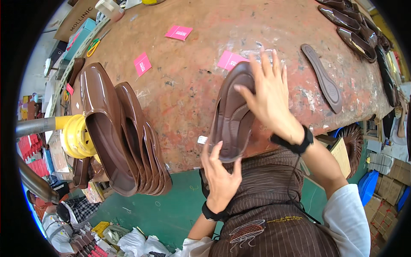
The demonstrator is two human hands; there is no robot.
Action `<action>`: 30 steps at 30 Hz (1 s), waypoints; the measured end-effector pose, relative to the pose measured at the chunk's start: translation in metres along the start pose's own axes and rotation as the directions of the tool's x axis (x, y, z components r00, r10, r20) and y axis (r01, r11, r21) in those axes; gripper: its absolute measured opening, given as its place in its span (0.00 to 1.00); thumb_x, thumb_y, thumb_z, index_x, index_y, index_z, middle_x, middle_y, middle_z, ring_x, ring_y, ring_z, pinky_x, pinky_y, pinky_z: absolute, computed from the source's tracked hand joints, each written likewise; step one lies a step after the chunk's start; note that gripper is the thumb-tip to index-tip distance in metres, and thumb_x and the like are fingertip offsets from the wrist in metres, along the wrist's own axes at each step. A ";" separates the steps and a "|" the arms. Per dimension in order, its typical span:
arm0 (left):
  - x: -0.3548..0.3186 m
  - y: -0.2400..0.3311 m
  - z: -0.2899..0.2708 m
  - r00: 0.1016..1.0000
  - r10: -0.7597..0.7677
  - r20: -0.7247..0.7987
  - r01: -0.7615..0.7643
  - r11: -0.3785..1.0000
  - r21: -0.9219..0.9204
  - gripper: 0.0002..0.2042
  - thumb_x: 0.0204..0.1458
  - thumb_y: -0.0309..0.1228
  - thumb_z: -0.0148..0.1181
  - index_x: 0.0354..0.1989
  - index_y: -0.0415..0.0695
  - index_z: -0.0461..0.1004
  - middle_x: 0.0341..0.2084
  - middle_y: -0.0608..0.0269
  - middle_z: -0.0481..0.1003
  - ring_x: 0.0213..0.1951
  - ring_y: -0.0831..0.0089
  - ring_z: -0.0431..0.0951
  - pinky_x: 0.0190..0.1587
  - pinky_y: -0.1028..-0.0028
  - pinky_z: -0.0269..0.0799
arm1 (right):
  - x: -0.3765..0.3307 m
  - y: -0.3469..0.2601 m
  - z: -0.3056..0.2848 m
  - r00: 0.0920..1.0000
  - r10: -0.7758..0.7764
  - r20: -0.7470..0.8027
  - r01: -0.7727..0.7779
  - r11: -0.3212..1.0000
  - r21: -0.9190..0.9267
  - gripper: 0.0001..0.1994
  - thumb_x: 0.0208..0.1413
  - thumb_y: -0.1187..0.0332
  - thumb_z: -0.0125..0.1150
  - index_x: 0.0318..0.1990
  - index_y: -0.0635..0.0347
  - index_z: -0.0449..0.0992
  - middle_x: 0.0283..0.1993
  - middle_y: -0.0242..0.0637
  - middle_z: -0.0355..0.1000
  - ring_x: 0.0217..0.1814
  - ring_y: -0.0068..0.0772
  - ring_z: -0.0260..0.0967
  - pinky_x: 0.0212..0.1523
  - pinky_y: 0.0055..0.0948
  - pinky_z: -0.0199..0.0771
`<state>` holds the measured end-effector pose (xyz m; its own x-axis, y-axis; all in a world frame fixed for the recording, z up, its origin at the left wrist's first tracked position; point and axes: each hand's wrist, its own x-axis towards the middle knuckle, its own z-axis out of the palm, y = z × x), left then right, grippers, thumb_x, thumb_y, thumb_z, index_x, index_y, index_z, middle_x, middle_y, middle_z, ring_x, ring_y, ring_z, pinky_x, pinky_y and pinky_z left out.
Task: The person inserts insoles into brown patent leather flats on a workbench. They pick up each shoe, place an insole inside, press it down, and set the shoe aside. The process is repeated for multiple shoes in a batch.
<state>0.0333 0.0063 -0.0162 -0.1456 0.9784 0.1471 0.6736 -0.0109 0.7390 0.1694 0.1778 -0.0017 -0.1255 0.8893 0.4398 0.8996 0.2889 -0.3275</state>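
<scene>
A padded dark brown insole (231, 120) lies toe-away near the table's front edge, with a narrow brown rim showing along its left side. Whether that rim belongs to a shoe beneath, I cannot tell. My left hand (220, 177) holds the heel end, fingertips on the left edge and thumb on the right. Across the toe end's right side, my right hand (270, 92) lies with its fingers stretched out and thumb spread over the insole. A separate thin brown insole (323, 79) rests on the table to the right.
Glossy brown shoes (128, 137) stand in a row at left, beside yellow wheel-like discs (77, 136). More brown shoes (353, 36) line the far right edge. Pink cards (178, 32) and yellow-handled scissors (95, 46) lie on the worn table (180, 85).
</scene>
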 end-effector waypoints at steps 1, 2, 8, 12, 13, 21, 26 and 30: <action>0.002 0.009 0.003 1.000 0.008 0.012 -0.007 1.000 -0.011 0.39 0.41 0.29 0.76 0.62 0.37 0.60 0.61 0.36 0.59 0.61 0.42 0.64 0.63 0.54 0.61 | 0.009 0.004 -0.002 0.994 0.093 0.059 -0.098 0.991 0.094 0.15 0.50 0.67 0.66 0.46 0.63 0.77 0.56 0.48 0.71 0.64 0.55 0.62 0.63 0.58 0.60; 0.002 0.010 0.007 0.998 0.052 0.024 -0.052 0.999 -0.005 0.47 0.38 0.32 0.79 0.66 0.37 0.55 0.62 0.38 0.59 0.61 0.42 0.65 0.62 0.53 0.62 | 0.021 0.000 -0.007 0.976 0.179 0.121 -0.199 0.962 0.186 0.15 0.50 0.68 0.67 0.45 0.63 0.77 0.55 0.49 0.72 0.62 0.55 0.65 0.62 0.56 0.64; 0.008 0.005 0.026 0.998 0.064 0.028 -0.065 0.998 0.014 0.63 0.34 0.45 0.80 0.72 0.36 0.38 0.66 0.36 0.55 0.69 0.40 0.53 0.68 0.41 0.43 | -0.013 -0.012 -0.064 0.918 -0.163 0.362 -0.053 0.853 0.520 0.11 0.42 0.76 0.65 0.35 0.65 0.73 0.48 0.55 0.75 0.55 0.55 0.73 0.62 0.51 0.69; 0.009 -0.007 0.036 0.994 0.110 0.018 -0.110 0.993 -0.034 0.68 0.35 0.48 0.78 0.72 0.38 0.27 0.70 0.34 0.48 0.72 0.38 0.45 0.67 0.33 0.28 | -0.078 -0.020 -0.076 0.857 -0.244 0.454 0.050 0.916 0.399 0.14 0.46 0.77 0.59 0.43 0.65 0.73 0.57 0.55 0.72 0.64 0.53 0.68 0.73 0.59 0.48; 0.010 -0.008 0.038 0.993 0.113 0.023 -0.112 0.992 -0.053 0.68 0.35 0.47 0.78 0.72 0.39 0.25 0.70 0.34 0.47 0.72 0.37 0.45 0.67 0.33 0.27 | -0.078 -0.020 -0.070 0.871 -0.250 0.422 0.095 0.930 0.356 0.15 0.47 0.76 0.58 0.46 0.66 0.73 0.57 0.55 0.72 0.64 0.52 0.68 0.73 0.58 0.48; 0.010 -0.006 0.042 0.994 0.091 0.059 -0.092 0.996 0.009 0.71 0.36 0.44 0.79 0.71 0.34 0.18 0.69 0.27 0.47 0.72 0.38 0.48 0.70 0.39 0.27 | -0.006 -0.019 -0.001 0.789 -0.181 0.588 0.128 0.983 0.132 0.24 0.51 0.73 0.55 0.57 0.72 0.70 0.59 0.52 0.70 0.66 0.49 0.65 0.73 0.59 0.44; 0.006 -0.015 0.044 0.992 0.048 0.118 -0.053 0.998 0.031 0.71 0.37 0.53 0.76 0.70 0.29 0.20 0.69 0.30 0.50 0.73 0.41 0.46 0.69 0.38 0.21 | -0.045 -0.017 -0.026 0.776 -0.375 0.507 0.357 0.924 0.138 0.32 0.52 0.69 0.61 0.66 0.66 0.63 0.70 0.54 0.58 0.74 0.54 0.53 0.73 0.59 0.42; 0.010 -0.010 0.042 0.988 0.065 0.137 -0.074 0.996 0.056 0.70 0.37 0.52 0.76 0.68 0.25 0.21 0.68 0.29 0.50 0.73 0.42 0.46 0.69 0.39 0.22 | -0.037 -0.017 -0.014 0.804 -0.342 0.487 0.350 0.933 0.076 0.23 0.58 0.65 0.53 0.58 0.69 0.70 0.61 0.52 0.67 0.68 0.49 0.61 0.75 0.54 0.40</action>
<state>0.0553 0.0252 -0.0500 -0.0005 0.9946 0.1035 0.7221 -0.0713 0.6881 0.1644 0.1354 -0.0004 -0.6118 0.7888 0.0586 0.7638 0.6084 -0.2155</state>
